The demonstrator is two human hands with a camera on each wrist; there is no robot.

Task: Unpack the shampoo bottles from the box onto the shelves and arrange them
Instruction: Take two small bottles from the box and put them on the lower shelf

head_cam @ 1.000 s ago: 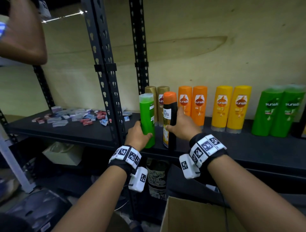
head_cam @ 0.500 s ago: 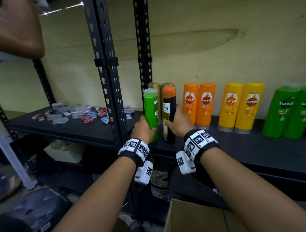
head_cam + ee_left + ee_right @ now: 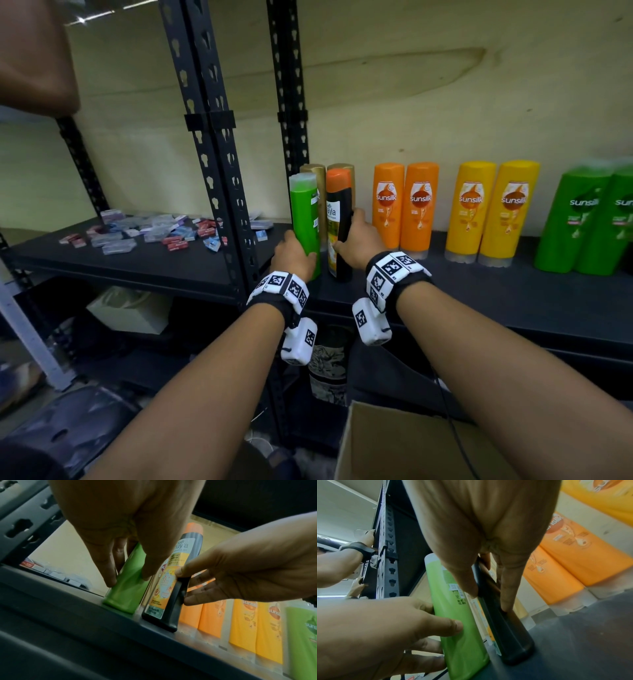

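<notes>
I am holding the green shampoo bottle (image 3: 306,219) with my left hand (image 3: 294,254), thumb on its near face and fingers curling round its left side. My right hand (image 3: 359,244) is pinching the black bottle with the orange cap (image 3: 339,222) between thumb and fingers. Both bottles are standing upright, side by side, near the front edge of the black shelf (image 3: 513,294), just in front of two gold bottles (image 3: 317,171). To the right, orange Sunsilk bottles (image 3: 406,205) are standing in a row.

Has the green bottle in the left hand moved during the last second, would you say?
Yes. The green bottle has moved deeper onto the shelf, nearer the gold bottles behind it.
</notes>
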